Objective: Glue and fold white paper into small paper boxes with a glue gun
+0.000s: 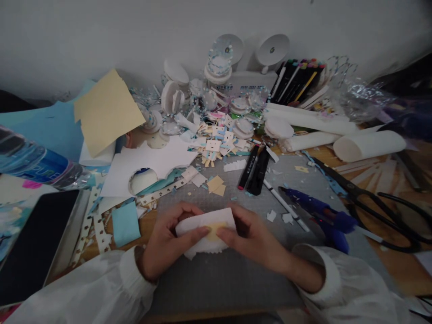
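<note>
Low over the grey cutting mat (pixel 219 297), both hands hold a short white paper roll (pixel 204 219) with a torn lower edge. My left hand (pixel 170 234) wraps its left end, while my right hand (pixel 258 240) grips the right end. Between my two thumbs a small yellow paper piece (pixel 213 231) lies against the roll's front, and both thumbs press on it. The fingers behind the roll are partly hidden. Just beyond are yellow paper squares (pixel 216 185), black markers (pixel 258 171) and a thin white pen (pixel 285 204).
To the right lie a blue glue gun (pixel 317 209), black scissors (pixel 367 193) and white paper tubes (pixel 369 146). On the left are a phone (pixel 37 243), a water bottle (pixel 40 162) and cut white paper (pixel 151 157). Small paper cutouts (pixel 218 139) pile up behind.
</note>
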Available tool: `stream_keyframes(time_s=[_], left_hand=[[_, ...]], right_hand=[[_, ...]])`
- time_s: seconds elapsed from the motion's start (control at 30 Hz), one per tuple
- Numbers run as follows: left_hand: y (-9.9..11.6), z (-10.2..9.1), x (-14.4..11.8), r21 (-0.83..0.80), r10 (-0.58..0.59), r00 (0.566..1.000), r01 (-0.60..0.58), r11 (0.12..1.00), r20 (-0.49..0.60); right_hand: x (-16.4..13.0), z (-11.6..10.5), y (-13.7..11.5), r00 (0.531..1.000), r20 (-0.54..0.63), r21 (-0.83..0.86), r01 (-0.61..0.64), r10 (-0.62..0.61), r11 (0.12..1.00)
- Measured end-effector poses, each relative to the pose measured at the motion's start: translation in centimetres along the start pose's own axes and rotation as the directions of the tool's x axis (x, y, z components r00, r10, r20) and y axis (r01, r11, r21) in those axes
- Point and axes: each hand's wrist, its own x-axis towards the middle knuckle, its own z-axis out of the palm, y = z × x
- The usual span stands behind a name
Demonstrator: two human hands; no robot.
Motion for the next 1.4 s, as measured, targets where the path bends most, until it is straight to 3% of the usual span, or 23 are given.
stream_keyframes(time_s=[0.3,0.7,0.97,1.13,1.27,1.4], left_hand=[[-0.3,0.1,0.0,-0.026,0.034,0.998,-0.035,0.999,-0.053],[-0.2,0.0,0.0,-0.020,0.035,0.999,-0.036,0.999,-0.037],[-0.5,-0.3,0.1,-0.172,0.012,0.999,-0.019,0.985,-0.041],[-0.5,-0.7,0.5,0.039,0.095,0.992,-0.092,0.995,-0.079],[-0.4,-0.9,0.9,0.203,0.169,0.986,-0.162,0.966,-0.017],[-0.7,-0.9,0.9,0.245,0.196,0.980,-0.197,0.949,0.028]], right_hand=[[0.3,0.1,0.3,0.999,-0.042,0.129,-0.004,0.009,0.992],[0.4,0.4,-0.3,0.999,-0.031,0.082,-0.011,0.013,0.997],[0.2,-0.4,-0.6,0.996,-0.028,0.131,-0.081,0.085,0.988],[0.1,-0.4,-0.4,0.996,-0.037,0.020,-0.078,0.079,0.997],[0.5,-0.4,0.6,0.998,-0.064,-0.207,-0.005,-0.009,0.978],[0.4,-0.5,1.3,0.997,-0.054,-0.289,0.037,-0.055,0.957]])
